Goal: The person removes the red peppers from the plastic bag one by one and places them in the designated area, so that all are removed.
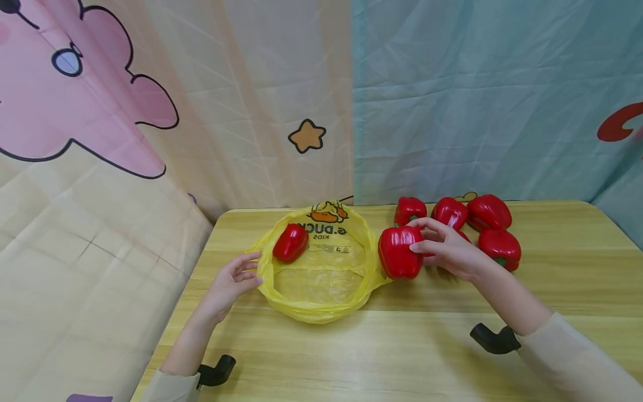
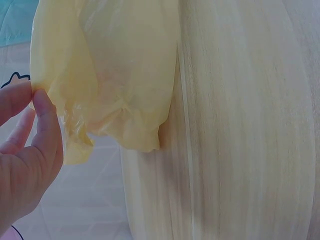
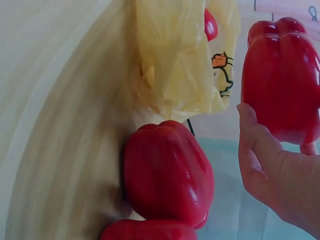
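Observation:
My right hand [image 1: 447, 248] grips a red bell pepper [image 1: 400, 253] just off the right side of a yellow plastic bag [image 1: 321, 312]. In the right wrist view, that bell pepper [image 3: 282, 85] is held up off the table, between thumb and fingers. The bag stands with its mouth spread wide, and another red bell pepper [image 1: 291, 243] shows inside at the upper left. At the bag's left rim is my left hand [image 1: 231, 285]. In the left wrist view, its thumb and finger [image 2: 45, 107] pinch the edge of the yellow bag [image 2: 125, 65].
Several red bell peppers lie in a group at the table's back right, among them one pepper [image 1: 489, 212] at the rear and one [image 1: 499, 248] nearer. The wooden table [image 1: 351, 357] ends against a printed curtain [image 1: 281, 84]. A black wrist mount [image 1: 494, 339] sits under the right forearm.

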The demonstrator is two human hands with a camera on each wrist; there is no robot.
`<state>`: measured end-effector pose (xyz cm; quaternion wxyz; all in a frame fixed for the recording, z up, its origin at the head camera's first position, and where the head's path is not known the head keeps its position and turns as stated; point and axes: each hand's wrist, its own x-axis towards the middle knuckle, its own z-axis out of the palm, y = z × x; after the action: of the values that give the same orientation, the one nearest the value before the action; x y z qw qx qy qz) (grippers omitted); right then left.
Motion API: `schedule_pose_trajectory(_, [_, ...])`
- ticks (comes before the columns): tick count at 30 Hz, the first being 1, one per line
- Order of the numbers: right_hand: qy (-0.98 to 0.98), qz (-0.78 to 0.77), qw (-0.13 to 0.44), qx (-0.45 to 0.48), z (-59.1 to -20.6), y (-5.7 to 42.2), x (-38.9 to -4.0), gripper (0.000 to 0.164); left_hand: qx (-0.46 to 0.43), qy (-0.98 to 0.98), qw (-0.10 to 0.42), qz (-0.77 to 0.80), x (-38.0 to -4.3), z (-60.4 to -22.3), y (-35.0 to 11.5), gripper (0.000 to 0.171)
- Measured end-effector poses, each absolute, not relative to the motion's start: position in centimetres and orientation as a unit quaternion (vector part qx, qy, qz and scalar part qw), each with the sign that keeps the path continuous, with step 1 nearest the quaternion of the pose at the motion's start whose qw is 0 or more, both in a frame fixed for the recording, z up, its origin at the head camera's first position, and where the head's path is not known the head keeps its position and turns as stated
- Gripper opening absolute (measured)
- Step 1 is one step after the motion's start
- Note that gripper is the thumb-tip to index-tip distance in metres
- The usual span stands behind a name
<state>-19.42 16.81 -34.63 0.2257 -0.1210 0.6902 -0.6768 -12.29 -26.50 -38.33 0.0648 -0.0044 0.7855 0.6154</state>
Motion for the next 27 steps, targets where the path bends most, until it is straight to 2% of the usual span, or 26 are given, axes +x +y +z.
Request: schedule_pose_trajectory(27, [0.705, -0.651, 0.257, -0.116, -38.3, 20.0, -17.4, 0.036, -0.008, 0.789, 0.07, 0.611, -12.3, -38.0, -26.5, 0.056])
